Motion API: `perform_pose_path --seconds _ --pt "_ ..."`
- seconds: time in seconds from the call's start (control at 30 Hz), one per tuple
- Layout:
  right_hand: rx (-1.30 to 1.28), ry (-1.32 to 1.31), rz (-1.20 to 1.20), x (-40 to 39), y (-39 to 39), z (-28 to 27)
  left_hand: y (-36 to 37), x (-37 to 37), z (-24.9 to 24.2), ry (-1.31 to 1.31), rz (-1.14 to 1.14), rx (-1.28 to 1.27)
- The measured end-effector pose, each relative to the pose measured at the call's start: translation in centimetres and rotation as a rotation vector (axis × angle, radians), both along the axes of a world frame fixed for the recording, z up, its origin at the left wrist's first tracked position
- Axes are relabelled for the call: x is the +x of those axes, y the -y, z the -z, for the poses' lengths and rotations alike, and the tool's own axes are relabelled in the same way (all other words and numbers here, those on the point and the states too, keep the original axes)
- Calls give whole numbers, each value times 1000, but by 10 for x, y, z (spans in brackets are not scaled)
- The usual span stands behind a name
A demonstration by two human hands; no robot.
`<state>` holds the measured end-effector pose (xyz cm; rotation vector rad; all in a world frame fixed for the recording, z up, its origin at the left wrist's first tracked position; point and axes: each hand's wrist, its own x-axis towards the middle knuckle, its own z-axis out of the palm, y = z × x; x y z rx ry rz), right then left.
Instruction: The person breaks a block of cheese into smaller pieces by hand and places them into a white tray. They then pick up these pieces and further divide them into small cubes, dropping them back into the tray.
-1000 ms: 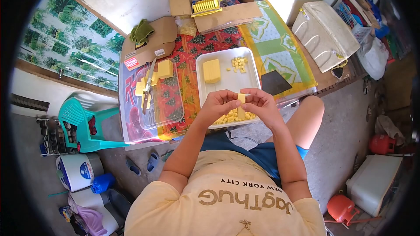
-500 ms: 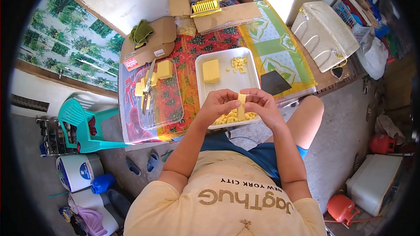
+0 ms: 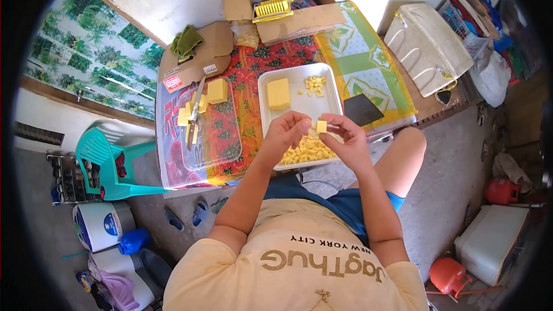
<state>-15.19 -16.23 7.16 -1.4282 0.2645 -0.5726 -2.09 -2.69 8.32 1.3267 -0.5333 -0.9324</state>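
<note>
Above the near half of a white tray, my right hand pinches a short piece of yellow cheese between thumb and fingers. Close to its left side is my left hand, fingers drawn together; whatever they may hold is too small to make out. Below both hands lies a pile of small cheese cubes. Farther back in the tray stand a large cheese block and a smaller group of cubes.
Left of the tray, a knife lies over cheese slices on a clear board, beside another cheese block. A cardboard box with a yellow slicer stands behind. A dark flat sheet lies right.
The long upright cheese stick between my hands is gone from view; a short piece now shows in my right hand. My left hand has drawn slightly apart from it.
</note>
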Motion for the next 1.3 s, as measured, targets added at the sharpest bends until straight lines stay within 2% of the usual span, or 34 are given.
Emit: perform_pose_path --seconds 0.1,0.3,0.4,0.5,0.6,0.7,0.77,0.97,1.3 --pt "-228 48 39 -1 3 2 -4 8 10 -112 102 47" --pt "-432 47 -69 -3 -1 -8 0 -1 11 -385 124 -48" --pt "-81 130 -103 -4 -6 -6 0 1 12 -391 93 -56" --pt "41 120 -30 -1 -1 0 1 -2 7 -333 77 -48" --pt "208 -20 -106 -1 3 -1 0 -4 9 -271 71 -62" --pt "254 -89 -191 -3 5 -4 0 -5 9 -208 86 -46" --pt "251 -75 -188 -2 3 -7 -1 -4 6 -176 125 -49" --pt "358 -105 -140 -4 6 -10 0 -6 0 -20 36 36" --pt "355 -113 -197 -4 7 -6 1 -9 -7 -38 71 27"
